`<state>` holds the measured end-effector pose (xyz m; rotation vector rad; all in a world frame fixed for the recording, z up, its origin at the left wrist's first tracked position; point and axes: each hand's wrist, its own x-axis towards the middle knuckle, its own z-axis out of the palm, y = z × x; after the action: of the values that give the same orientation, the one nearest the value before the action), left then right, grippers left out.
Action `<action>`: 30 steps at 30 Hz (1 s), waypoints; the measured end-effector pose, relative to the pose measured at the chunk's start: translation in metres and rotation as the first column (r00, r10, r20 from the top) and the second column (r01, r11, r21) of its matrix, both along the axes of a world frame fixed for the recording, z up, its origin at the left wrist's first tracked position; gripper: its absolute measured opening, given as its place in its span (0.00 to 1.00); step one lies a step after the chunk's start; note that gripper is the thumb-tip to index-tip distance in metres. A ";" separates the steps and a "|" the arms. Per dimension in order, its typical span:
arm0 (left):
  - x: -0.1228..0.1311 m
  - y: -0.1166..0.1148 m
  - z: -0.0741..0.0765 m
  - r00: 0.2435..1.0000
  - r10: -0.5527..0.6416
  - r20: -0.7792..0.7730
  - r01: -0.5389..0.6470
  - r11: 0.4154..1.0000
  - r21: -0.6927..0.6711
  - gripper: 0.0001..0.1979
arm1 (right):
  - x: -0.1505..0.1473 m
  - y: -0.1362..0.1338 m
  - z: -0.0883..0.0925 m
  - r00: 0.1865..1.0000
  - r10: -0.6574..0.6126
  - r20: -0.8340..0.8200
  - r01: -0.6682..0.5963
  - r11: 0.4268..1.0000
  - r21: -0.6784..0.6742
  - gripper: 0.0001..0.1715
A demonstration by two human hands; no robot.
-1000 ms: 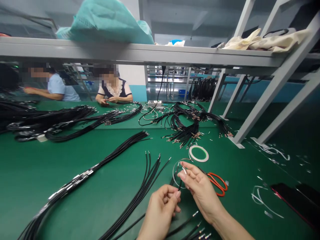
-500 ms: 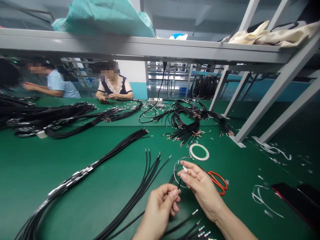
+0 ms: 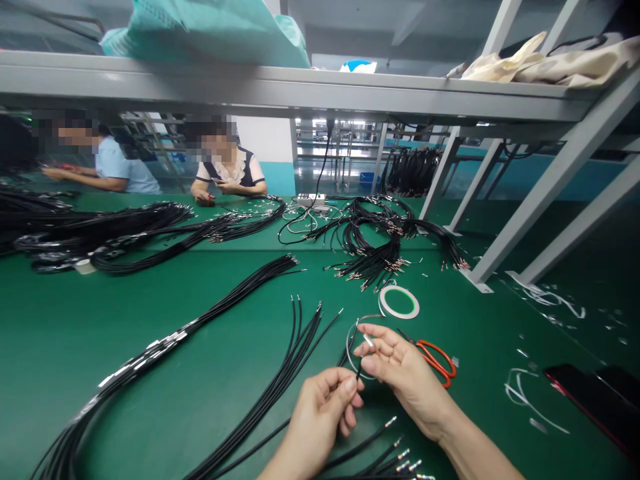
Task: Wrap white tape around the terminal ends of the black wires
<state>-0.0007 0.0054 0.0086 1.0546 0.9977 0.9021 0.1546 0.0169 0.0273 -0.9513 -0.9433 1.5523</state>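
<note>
Black wire (image 3: 358, 371) pinched between thumb and fingers of the closed left hand (image 3: 320, 417), its tip just below the partly curled right hand (image 3: 405, 377). A small silver terminal (image 3: 369, 341) at those fingertips, grip unclear. Orange-handled scissors (image 3: 436, 362) and a tape roll (image 3: 399, 303) close by on the green counter (image 3: 75, 333).

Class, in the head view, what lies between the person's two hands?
A black wire crosses the gap between the left hand and right hand, in the head view.

Grey metal shelf (image 3: 280, 87) over a green workbench (image 3: 75, 333), white-and-teal wall (image 3: 270, 150) behind
</note>
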 end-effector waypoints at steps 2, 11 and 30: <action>0.000 0.000 -0.001 1.000 -0.001 0.005 0.001 1.000 -0.008 0.19 | -0.001 0.000 0.001 0.997 -0.071 0.011 0.071 0.997 0.006 0.28; 0.002 0.000 -0.003 0.999 0.032 0.018 -0.031 0.999 -0.027 0.20 | -0.005 -0.001 -0.008 0.999 0.022 0.026 -0.023 0.999 0.035 0.28; 0.004 -0.002 -0.008 0.978 0.205 -0.042 -0.195 0.965 0.174 0.12 | -0.016 -0.005 -0.011 0.991 -0.131 0.036 0.126 0.985 0.120 0.26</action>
<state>0.0028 0.0036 0.0003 1.1423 1.1070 1.1424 0.1389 0.0119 0.0162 -0.9470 -0.9737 1.3581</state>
